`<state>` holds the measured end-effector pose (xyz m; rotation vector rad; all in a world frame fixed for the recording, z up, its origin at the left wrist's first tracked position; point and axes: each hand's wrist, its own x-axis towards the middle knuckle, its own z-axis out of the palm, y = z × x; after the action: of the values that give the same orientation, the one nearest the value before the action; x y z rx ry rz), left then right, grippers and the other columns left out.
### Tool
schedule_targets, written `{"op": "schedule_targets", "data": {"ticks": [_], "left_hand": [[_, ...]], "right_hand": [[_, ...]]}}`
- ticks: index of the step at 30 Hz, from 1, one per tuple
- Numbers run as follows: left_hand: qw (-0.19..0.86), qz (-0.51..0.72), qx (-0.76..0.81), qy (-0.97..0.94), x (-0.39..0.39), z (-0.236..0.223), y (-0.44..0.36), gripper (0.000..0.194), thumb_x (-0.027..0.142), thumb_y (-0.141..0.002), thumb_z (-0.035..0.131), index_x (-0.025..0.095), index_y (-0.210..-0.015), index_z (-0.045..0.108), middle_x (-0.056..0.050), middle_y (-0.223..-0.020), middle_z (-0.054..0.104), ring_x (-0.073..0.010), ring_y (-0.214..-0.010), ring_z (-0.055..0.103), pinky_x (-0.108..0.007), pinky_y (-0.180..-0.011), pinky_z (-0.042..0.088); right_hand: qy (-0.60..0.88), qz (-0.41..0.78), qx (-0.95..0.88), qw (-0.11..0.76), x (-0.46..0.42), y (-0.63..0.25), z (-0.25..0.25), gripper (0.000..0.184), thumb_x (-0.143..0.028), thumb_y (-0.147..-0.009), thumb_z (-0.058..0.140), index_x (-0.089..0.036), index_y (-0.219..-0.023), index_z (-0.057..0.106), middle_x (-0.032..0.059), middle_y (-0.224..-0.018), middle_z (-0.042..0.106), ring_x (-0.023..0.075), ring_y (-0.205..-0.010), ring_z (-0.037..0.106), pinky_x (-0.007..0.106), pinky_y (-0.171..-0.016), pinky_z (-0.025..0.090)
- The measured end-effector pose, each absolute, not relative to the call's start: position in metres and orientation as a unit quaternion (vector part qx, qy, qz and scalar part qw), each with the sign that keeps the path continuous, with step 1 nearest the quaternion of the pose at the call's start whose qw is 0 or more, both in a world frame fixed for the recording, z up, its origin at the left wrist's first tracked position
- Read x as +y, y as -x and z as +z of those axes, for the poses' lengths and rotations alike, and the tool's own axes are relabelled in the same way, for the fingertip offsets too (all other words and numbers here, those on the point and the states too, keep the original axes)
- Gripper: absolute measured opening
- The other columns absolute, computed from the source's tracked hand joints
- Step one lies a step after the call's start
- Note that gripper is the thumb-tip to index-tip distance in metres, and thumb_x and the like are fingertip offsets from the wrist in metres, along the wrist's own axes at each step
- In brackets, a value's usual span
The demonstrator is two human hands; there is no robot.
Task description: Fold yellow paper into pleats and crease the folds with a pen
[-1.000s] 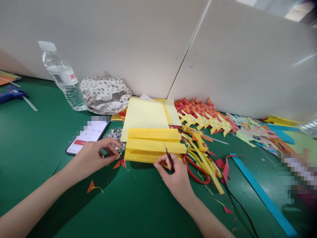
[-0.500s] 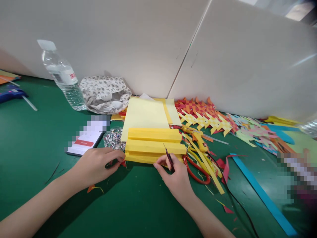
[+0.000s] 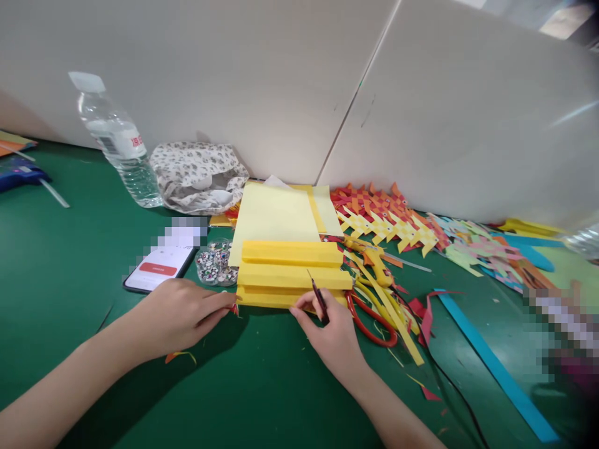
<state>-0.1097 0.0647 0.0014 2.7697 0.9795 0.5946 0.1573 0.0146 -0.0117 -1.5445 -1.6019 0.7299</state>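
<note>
A sheet of yellow paper [image 3: 294,278], folded into several pleats, lies in front of me over a pale yellow sheet [image 3: 276,212]. At its lower left corner my left hand [image 3: 187,315] is closed, thumb and fingers pinching the edge. My right hand [image 3: 330,327] holds a slim, dark pen-like tool [image 3: 320,300] with a fine tip pointing up and away; its exact kind is unclear. The right thumb and a fingertip also meet at the paper's lower edge. Just right of that hand are the red handles [image 3: 374,321] of scissors, partly covered.
A phone [image 3: 161,265], a bag of googly eyes [image 3: 215,263], a water bottle [image 3: 122,146] and a patterned cloth bag [image 3: 199,178] stand left. To the right lie a yellow glue gun [image 3: 372,259], woven paper fish [image 3: 388,224], a blue strip [image 3: 491,362] and a black cord [image 3: 449,380].
My left fingers have drawn closer together at the paper's left corner, closing the gap between them. The right hand, its tool and the paper stay nearly the same.
</note>
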Motion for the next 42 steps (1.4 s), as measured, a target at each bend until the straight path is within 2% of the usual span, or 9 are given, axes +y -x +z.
{"op": "schedule_targets", "data": {"ticks": [3, 6, 9, 14, 19, 26, 31, 36, 42], "left_hand": [[-0.025, 0.138, 0.311, -0.940, 0.064, 0.000, 0.105, 0.025, 0.021, -0.089, 0.042, 0.024, -0.101, 0.064, 0.002, -0.059, 0.068, -0.0160, -0.044, 0.059, -0.026, -0.043, 0.032], [-0.053, 0.164, 0.340, -0.925, 0.064, -0.005, 0.100, 0.024, 0.021, -0.088, 0.042, 0.024, -0.096, 0.064, 0.003, -0.053, 0.065, -0.0164, -0.042, 0.058, -0.025, -0.041, 0.030], [0.006, 0.189, 0.370, -0.910, 0.064, -0.010, 0.098, 0.022, 0.020, -0.085, 0.044, 0.024, -0.099, 0.061, 0.003, -0.069, 0.071, -0.0143, -0.049, 0.062, -0.023, -0.043, 0.034], [0.208, 0.192, 0.459, -0.842, 0.062, -0.005, 0.097, 0.028, 0.023, -0.081, 0.048, 0.024, -0.109, 0.051, 0.002, -0.082, 0.069, -0.0100, -0.051, 0.059, -0.020, -0.046, 0.039], [0.337, 0.203, 0.513, -0.763, 0.061, 0.009, 0.094, 0.011, 0.029, -0.087, 0.041, 0.023, -0.094, 0.047, 0.000, -0.081, 0.066, -0.0112, -0.056, 0.057, -0.021, -0.047, 0.039], [0.305, 0.163, 0.558, -0.754, 0.057, 0.003, 0.083, 0.020, 0.042, -0.083, 0.049, 0.023, -0.079, 0.047, 0.008, -0.047, 0.048, -0.0113, -0.042, 0.047, -0.022, -0.044, 0.032], [0.322, 0.189, 0.560, -0.740, 0.058, 0.001, 0.085, 0.017, 0.039, -0.081, 0.052, 0.023, -0.083, 0.048, 0.004, -0.061, 0.062, -0.0129, -0.049, 0.056, -0.022, -0.046, 0.039], [0.296, 0.192, 0.546, -0.760, 0.057, 0.002, 0.085, 0.015, 0.036, -0.081, 0.053, 0.022, -0.087, 0.050, 0.003, -0.066, 0.063, -0.0125, -0.048, 0.056, -0.023, -0.046, 0.040], [0.374, 0.253, 0.542, -0.709, 0.058, -0.001, 0.084, 0.020, 0.038, -0.078, 0.061, 0.022, -0.083, 0.050, 0.000, -0.082, 0.065, -0.0132, -0.063, 0.061, -0.022, -0.050, 0.045]], "right_hand": [[0.607, 0.282, -0.632, 0.390, 0.015, -0.157, -0.013, 0.037, -0.024, -0.078, 0.060, -0.024, -0.063, 0.027, 0.0025, -0.075, 0.062, 0.0193, -0.071, 0.060, 0.033, -0.067, 0.047], [0.600, 0.269, -0.644, 0.392, 0.014, -0.157, -0.012, 0.038, -0.025, -0.077, 0.061, -0.024, -0.063, 0.026, 0.0020, -0.073, 0.062, 0.0193, -0.070, 0.060, 0.032, -0.065, 0.046], [0.590, 0.257, -0.662, 0.384, 0.014, -0.157, -0.010, 0.039, -0.026, -0.077, 0.062, -0.024, -0.064, 0.025, 0.0016, -0.071, 0.061, 0.0193, -0.068, 0.059, 0.032, -0.064, 0.045], [0.587, 0.252, -0.666, 0.386, 0.013, -0.157, -0.008, 0.038, -0.025, -0.078, 0.061, -0.024, -0.063, 0.025, 0.0013, -0.069, 0.060, 0.0181, -0.066, 0.059, 0.030, -0.061, 0.044], [0.598, 0.240, -0.652, 0.399, 0.011, -0.156, -0.008, 0.036, -0.024, -0.078, 0.061, -0.024, -0.063, 0.028, 0.0018, -0.072, 0.061, 0.0189, -0.070, 0.061, 0.031, -0.065, 0.045], [0.592, 0.283, -0.653, 0.379, 0.012, -0.156, -0.007, 0.038, -0.022, -0.078, 0.059, -0.024, -0.063, 0.024, 0.0015, -0.072, 0.064, 0.0190, -0.070, 0.064, 0.032, -0.066, 0.047], [0.609, 0.268, -0.668, 0.334, 0.014, -0.156, -0.014, 0.037, -0.018, -0.077, 0.057, -0.025, -0.065, 0.023, 0.0013, -0.071, 0.062, 0.0190, -0.068, 0.060, 0.034, -0.066, 0.048], [0.616, 0.247, -0.678, 0.316, 0.013, -0.155, -0.016, 0.035, -0.019, -0.078, 0.056, -0.025, -0.066, 0.023, 0.0012, -0.071, 0.059, 0.0188, -0.067, 0.058, 0.033, -0.065, 0.047], [0.617, 0.212, -0.696, 0.301, 0.013, -0.156, -0.012, 0.028, -0.021, -0.078, 0.057, -0.023, -0.066, 0.031, -0.0012, -0.067, 0.053, 0.0163, -0.064, 0.052, 0.029, -0.060, 0.041]]}}
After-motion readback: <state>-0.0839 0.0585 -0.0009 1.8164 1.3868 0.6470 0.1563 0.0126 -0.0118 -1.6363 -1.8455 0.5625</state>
